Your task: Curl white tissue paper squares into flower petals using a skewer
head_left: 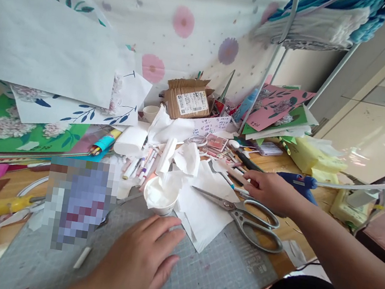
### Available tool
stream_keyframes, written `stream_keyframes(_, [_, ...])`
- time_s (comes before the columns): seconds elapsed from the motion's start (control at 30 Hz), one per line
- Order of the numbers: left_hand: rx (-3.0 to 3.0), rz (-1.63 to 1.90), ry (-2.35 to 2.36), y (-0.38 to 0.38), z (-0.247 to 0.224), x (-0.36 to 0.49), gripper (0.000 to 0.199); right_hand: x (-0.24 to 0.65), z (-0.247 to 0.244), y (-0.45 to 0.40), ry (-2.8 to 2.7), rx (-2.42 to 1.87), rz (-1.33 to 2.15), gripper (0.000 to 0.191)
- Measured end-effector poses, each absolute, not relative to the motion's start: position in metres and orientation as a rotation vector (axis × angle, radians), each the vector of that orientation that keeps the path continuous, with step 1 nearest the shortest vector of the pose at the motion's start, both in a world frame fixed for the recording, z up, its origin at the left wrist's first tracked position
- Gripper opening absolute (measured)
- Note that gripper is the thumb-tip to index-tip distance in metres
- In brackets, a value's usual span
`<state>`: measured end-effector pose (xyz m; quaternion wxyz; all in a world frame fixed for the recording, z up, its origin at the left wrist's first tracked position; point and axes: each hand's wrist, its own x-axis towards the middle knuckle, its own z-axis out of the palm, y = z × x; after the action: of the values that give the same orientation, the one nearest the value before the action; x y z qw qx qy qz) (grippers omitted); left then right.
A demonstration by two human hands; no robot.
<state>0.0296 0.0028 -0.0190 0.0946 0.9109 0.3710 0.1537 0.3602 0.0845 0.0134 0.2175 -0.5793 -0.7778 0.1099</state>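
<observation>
My left hand [150,249] rests over the grey cutting mat [207,287], palm down, fingers stretched out and apart from any object in its grasp. Just beyond its fingertips stands a white paper cup [159,206] with white tissue inside. My right hand [274,191] reaches past the scissors [236,211] to the heap of pens and tools. Its fingers are bent and drawn together beside slim sticks there; whatever they grip is hidden. The scissors lie partly opened on white paper sheets [198,222], handles toward the right.
A cardboard box [188,100] stands at the back. Markers [142,166] clutter the middle. A blue glue gun [299,180] lies behind my right wrist, near a power strip [349,209]. Flower cards [3,128] are stacked left; a small white stick [82,257] lies on the mat.
</observation>
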Motion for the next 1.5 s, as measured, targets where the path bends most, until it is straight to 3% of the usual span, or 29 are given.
stream_keyframes(0.17, [2.641,0.377,1.250,0.006,-0.018,0.030,0.038,0.338,0.007,0.075,-2.297,-1.530,0.108,0.026])
stream_keyframes(0.3, [2.561,0.357,1.363,0.009,-0.018,0.032,0.044,0.281,0.004,0.051,-2.642,-1.150,0.279,0.024])
stream_keyframes(0.43, [2.528,0.334,1.445,0.012,-0.014,0.030,0.046,0.244,-0.007,0.040,-2.704,-1.041,0.361,0.038])
stream_keyframes(0.73, [2.460,0.354,1.466,0.012,-0.011,0.031,0.045,0.250,-0.005,0.054,-2.209,-1.087,0.648,0.025])
stream_keyframes(0.9, [2.357,0.482,1.425,0.010,-0.012,0.030,0.043,0.273,0.009,0.063,-1.720,-1.019,0.768,0.033])
stream_keyframes(1.0, [2.103,0.620,1.350,0.006,-0.010,0.030,0.038,0.290,0.022,0.056,-1.531,-0.923,0.774,0.036])
stream_keyframes(1.1, [1.512,0.750,1.078,-0.001,-0.008,0.034,0.046,0.294,0.039,0.030,-1.501,-0.853,0.784,0.025])
stream_keyframes(1.17, [1.102,0.784,0.867,-0.007,-0.007,0.037,0.055,0.284,0.048,0.007,-1.760,-0.810,0.839,0.018])
stream_keyframes(1.23, [0.859,0.765,0.737,-0.011,-0.007,0.041,0.059,0.267,0.050,-0.012,-2.114,-0.629,0.915,0.026])
stream_keyframes(1.4, [0.782,0.690,0.916,-0.010,-0.009,0.046,0.045,0.247,0.032,-0.018,-2.581,-0.284,0.905,0.032])
stream_keyframes(1.5, [0.868,0.648,0.941,-0.007,-0.010,0.047,0.028,0.271,0.022,0.005,-2.574,-0.719,0.687,0.020])
